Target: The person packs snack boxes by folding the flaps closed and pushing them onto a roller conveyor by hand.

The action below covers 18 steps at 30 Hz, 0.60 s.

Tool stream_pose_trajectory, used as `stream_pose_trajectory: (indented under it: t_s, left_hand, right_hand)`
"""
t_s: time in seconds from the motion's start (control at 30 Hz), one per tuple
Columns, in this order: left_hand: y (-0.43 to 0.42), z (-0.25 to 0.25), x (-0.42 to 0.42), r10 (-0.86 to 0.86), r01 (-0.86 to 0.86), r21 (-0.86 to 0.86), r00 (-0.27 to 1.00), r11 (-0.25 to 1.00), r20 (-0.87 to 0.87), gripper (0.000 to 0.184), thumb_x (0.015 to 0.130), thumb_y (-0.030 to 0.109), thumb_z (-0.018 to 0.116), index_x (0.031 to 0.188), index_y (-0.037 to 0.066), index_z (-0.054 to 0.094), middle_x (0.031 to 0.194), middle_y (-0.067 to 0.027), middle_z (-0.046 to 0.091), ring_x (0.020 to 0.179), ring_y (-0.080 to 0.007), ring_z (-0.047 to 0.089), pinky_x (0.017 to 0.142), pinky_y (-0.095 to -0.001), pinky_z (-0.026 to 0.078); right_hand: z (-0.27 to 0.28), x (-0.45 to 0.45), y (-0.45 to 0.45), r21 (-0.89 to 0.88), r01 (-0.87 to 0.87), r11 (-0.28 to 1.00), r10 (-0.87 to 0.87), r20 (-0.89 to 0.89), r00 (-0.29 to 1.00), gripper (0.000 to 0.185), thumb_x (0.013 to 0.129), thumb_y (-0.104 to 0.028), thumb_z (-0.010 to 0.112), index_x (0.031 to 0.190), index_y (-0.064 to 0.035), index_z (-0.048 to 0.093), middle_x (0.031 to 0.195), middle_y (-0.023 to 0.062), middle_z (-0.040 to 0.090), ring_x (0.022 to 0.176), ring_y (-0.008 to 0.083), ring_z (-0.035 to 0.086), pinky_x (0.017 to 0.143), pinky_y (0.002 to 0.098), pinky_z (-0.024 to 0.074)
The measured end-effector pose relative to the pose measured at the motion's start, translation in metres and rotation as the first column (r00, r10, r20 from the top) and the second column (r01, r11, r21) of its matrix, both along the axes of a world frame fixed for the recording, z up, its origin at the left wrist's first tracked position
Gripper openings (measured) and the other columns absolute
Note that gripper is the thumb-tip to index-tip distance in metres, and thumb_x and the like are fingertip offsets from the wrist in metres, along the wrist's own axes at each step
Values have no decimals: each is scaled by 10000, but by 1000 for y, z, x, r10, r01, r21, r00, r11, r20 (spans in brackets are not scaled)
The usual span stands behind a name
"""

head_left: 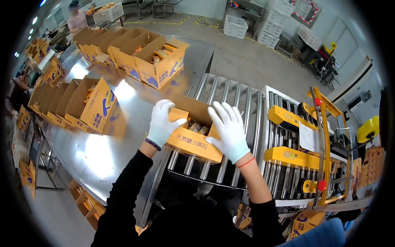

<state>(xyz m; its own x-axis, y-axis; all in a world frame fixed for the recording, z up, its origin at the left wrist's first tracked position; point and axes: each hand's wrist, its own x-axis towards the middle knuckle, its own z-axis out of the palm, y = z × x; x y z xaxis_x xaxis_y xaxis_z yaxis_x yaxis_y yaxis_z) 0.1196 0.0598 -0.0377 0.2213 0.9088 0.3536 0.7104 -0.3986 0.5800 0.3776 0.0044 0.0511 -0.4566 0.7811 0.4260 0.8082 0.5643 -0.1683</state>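
An open yellow cardboard box (192, 145) with Chinese print sits in front of me on the metal rollers. Several wrapped packets (197, 128) lie inside it. My left hand (161, 122), in a white glove, is closed around the flap at the box's left end, with its thumb over the flap. My right hand (228, 131), also gloved, rests against the right end of the box, fingers spread and stretched out, thumb near the front right corner. The box's back flap (191, 108) stands up between the hands.
Two rows of open filled boxes (158, 68) (92, 107) stand on the shiny metal table (135, 113) at left. The roller conveyor (251, 119) leads right into a yellow-railed machine (294, 154). A person (77, 18) stands far left; white crates (235, 26) stand behind.
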Motion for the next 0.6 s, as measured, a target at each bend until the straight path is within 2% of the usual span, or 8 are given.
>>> stream_pose_trajectory:
  t_s: [0.07, 0.2, 0.37, 0.43, 0.47, 0.53, 0.57, 0.6]
  left_hand:
    - [-1, -33, -3, 146, -53, -170, 787, 984, 600, 636, 862, 258, 834, 1357, -30, 555, 1273, -105, 602, 1307, -261, 512, 1074, -369, 463]
    - [5, -11, -5, 149, 319, -510, 716, 799, 682, 626, 929, 264, 767, 1388, -79, 515, 1309, -135, 637, 1183, -178, 613, 1011, -321, 505]
    - [21, -4, 137, 192, 70, -348, 727, 935, 660, 562, 933, 252, 735, 1355, -57, 528, 1214, -185, 652, 1140, -246, 639, 989, -363, 512]
    - [14, -32, 203, -79, 160, -98, 826, 982, 559, 657, 925, 324, 728, 1408, -42, 472, 1335, -249, 580, 1240, -327, 582, 1042, -400, 470]
    - [21, -53, 226, -328, 431, -33, 734, 902, 595, 712, 920, 346, 735, 1442, -47, 453, 1350, -263, 583, 1229, -355, 593, 1055, -411, 461]
    - [18, 13, 202, -372, 623, -602, 782, 499, 500, 615, 912, 327, 773, 1380, -11, 561, 1333, -169, 589, 1222, -286, 589, 1066, -391, 454]
    - [27, -2, 192, -307, 645, -521, 745, 559, 592, 610, 900, 359, 791, 1357, 9, 591, 1318, -148, 600, 1173, -264, 610, 1028, -392, 473]
    - [44, 17, 163, -410, 479, -320, 874, 817, 260, 566, 930, 314, 754, 1374, 15, 571, 1325, -154, 596, 1187, -276, 602, 1020, -398, 482]
  right_hand:
    - [-15, -13, -19, 3, 128, 992, -127, -78, 989, 935, 684, -315, 874, 1459, 3, 459, 1481, 161, 484, 1373, 369, 447, 1211, 550, 266]
    - [-65, 7, -63, -191, -20, 981, 28, 42, 999, 938, 673, -341, 897, 1456, -38, 477, 1406, 152, 531, 1348, 315, 492, 1204, 565, 266]
    - [-62, 73, -27, -108, 407, 907, -384, 187, 904, 1071, 643, -337, 911, 1515, -11, 382, 1521, 159, 456, 1455, 332, 378, 1244, 515, 218]
    - [-57, 91, -3, -85, 496, 864, -480, 156, 864, 1130, 640, -349, 908, 1539, 21, 332, 1572, 178, 406, 1484, 354, 338, 1250, 509, 210]
    - [-59, 100, 6, -75, 504, 861, -488, 159, 858, 1042, 696, -322, 877, 1529, 19, 351, 1564, 194, 412, 1481, 358, 343, 1246, 514, 219]
    - [-81, 122, 19, 98, 521, 848, -530, 188, 827, 908, 775, -278, 812, 1513, 17, 374, 1553, 209, 419, 1467, 365, 364, 1236, 508, 242]
    - [-72, 127, 16, 8, 540, 842, -534, 161, 830, 824, 812, -252, 760, 1501, 12, 395, 1552, 206, 422, 1456, 369, 377, 1232, 503, 252]
    - [-65, 130, 12, -80, 562, 823, -552, 119, 826, 741, 848, -226, 707, 1489, 8, 416, 1551, 203, 424, 1445, 373, 390, 1227, 498, 262]
